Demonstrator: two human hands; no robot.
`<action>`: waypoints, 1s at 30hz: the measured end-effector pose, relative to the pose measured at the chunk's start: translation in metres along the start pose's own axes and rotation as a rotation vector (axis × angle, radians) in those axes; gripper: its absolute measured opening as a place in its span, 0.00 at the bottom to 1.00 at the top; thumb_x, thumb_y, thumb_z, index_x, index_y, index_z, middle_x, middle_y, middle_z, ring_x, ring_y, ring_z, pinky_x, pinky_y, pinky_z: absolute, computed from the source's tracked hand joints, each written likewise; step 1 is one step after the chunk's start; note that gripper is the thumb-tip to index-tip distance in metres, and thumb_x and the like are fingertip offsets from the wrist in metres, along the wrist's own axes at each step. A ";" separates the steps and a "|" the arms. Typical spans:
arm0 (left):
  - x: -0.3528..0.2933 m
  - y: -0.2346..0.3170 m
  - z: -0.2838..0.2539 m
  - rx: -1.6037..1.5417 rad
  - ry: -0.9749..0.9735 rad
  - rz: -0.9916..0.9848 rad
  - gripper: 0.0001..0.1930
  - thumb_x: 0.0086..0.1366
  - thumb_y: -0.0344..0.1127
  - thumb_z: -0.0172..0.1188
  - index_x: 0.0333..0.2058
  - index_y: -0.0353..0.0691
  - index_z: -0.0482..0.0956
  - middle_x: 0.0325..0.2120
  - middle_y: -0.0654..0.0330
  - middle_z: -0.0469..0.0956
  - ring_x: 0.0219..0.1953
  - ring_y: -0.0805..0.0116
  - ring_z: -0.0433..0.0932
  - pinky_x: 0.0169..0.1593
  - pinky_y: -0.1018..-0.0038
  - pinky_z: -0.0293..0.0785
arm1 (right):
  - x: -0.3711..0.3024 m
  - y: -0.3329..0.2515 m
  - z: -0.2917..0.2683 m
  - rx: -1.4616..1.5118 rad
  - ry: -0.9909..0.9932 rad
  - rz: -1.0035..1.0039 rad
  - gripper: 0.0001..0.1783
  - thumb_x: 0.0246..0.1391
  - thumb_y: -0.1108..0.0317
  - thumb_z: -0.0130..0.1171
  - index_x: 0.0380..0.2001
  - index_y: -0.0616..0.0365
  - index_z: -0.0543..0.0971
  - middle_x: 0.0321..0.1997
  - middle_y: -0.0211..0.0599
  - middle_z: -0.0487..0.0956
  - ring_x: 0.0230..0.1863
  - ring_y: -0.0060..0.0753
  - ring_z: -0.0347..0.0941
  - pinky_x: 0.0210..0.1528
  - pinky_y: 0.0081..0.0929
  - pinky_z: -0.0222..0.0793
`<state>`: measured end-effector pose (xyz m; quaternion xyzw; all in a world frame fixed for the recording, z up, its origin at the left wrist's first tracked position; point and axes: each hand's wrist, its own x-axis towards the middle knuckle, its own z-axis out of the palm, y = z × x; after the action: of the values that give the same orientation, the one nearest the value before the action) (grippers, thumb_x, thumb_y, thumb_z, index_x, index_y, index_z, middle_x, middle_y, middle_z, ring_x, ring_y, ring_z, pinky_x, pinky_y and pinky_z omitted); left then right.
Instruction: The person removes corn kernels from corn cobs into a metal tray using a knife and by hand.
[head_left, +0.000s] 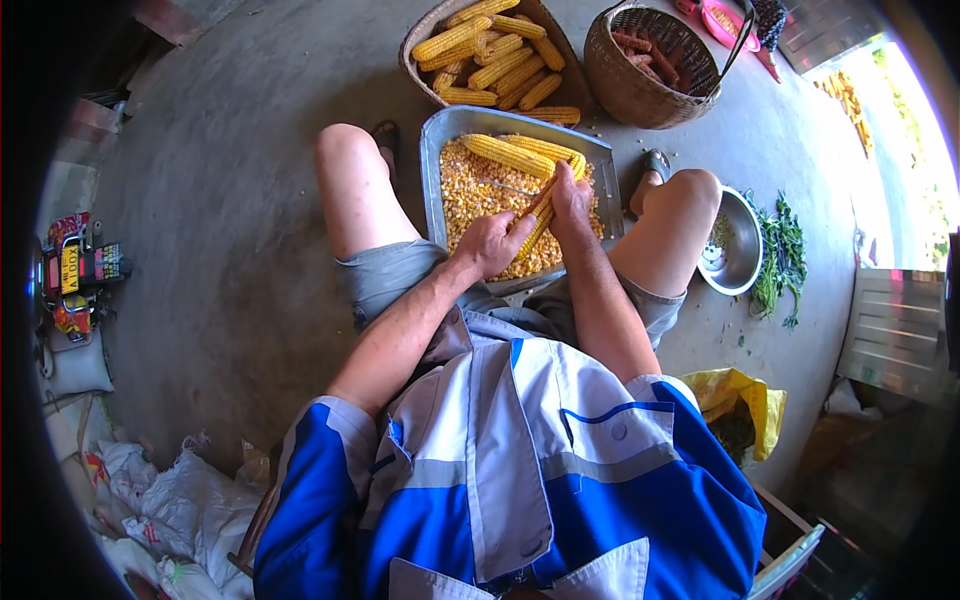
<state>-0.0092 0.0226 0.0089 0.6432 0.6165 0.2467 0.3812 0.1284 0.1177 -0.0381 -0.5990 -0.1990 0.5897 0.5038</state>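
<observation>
Because the left hand (489, 245) and right hand (571, 196) both have fingers curled closed around one corn cob (542, 216) over the tray (432, 175), a slipping grip could scatter kernels (462, 205) beyond its rim.

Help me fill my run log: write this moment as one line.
left hand: on corn cob | right hand: on same cob | below: tray, loose kernels | beyond tray: basket of cobs

Held cob (541, 220) part. hidden by L hand (490, 243) & R hand (572, 197).
</observation>
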 end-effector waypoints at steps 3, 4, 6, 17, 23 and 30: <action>0.000 -0.004 0.002 0.001 0.018 0.028 0.26 0.68 0.54 0.50 0.33 0.32 0.79 0.25 0.41 0.79 0.31 0.46 0.81 0.35 0.60 0.74 | -0.003 -0.002 0.000 -0.071 0.029 0.000 0.28 0.55 0.55 0.59 0.47 0.71 0.70 0.41 0.45 0.76 0.40 0.37 0.73 0.40 0.37 0.71; 0.000 -0.005 0.003 -0.023 0.026 0.052 0.25 0.68 0.53 0.50 0.33 0.32 0.79 0.25 0.42 0.79 0.30 0.47 0.80 0.34 0.60 0.73 | -0.002 -0.002 -0.001 -0.114 0.037 0.002 0.29 0.55 0.55 0.59 0.48 0.72 0.71 0.42 0.46 0.76 0.41 0.37 0.73 0.40 0.38 0.71; 0.002 -0.006 0.003 -0.027 -0.006 0.053 0.24 0.69 0.52 0.50 0.33 0.32 0.79 0.25 0.42 0.79 0.30 0.47 0.81 0.34 0.60 0.73 | 0.003 0.001 -0.003 -0.154 0.050 0.002 0.30 0.54 0.55 0.59 0.49 0.74 0.71 0.43 0.48 0.76 0.42 0.38 0.73 0.41 0.39 0.72; 0.006 -0.022 0.001 0.022 -0.068 0.157 0.20 0.71 0.45 0.46 0.32 0.33 0.77 0.25 0.40 0.78 0.31 0.42 0.79 0.34 0.56 0.72 | -0.001 0.007 -0.001 -0.224 0.007 -0.045 0.25 0.53 0.53 0.61 0.39 0.70 0.76 0.32 0.43 0.77 0.30 0.36 0.74 0.31 0.37 0.71; 0.009 -0.010 0.008 -0.111 0.014 0.068 0.20 0.71 0.45 0.45 0.34 0.32 0.76 0.27 0.43 0.79 0.31 0.46 0.79 0.35 0.59 0.72 | 0.014 0.017 -0.014 -0.170 -0.065 -0.127 0.24 0.56 0.51 0.60 0.34 0.68 0.76 0.27 0.39 0.77 0.27 0.33 0.73 0.30 0.34 0.69; 0.014 -0.014 0.017 -0.298 -0.002 -0.103 0.23 0.71 0.53 0.50 0.37 0.35 0.76 0.24 0.55 0.78 0.23 0.66 0.78 0.29 0.69 0.73 | -0.022 0.012 -0.003 -0.094 -0.280 -0.168 0.19 0.63 0.52 0.53 0.36 0.59 0.74 0.29 0.34 0.75 0.27 0.26 0.70 0.28 0.27 0.68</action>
<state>-0.0024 0.0325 -0.0142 0.5471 0.6051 0.3150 0.4850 0.1220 0.0932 -0.0370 -0.5151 -0.3441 0.6132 0.4901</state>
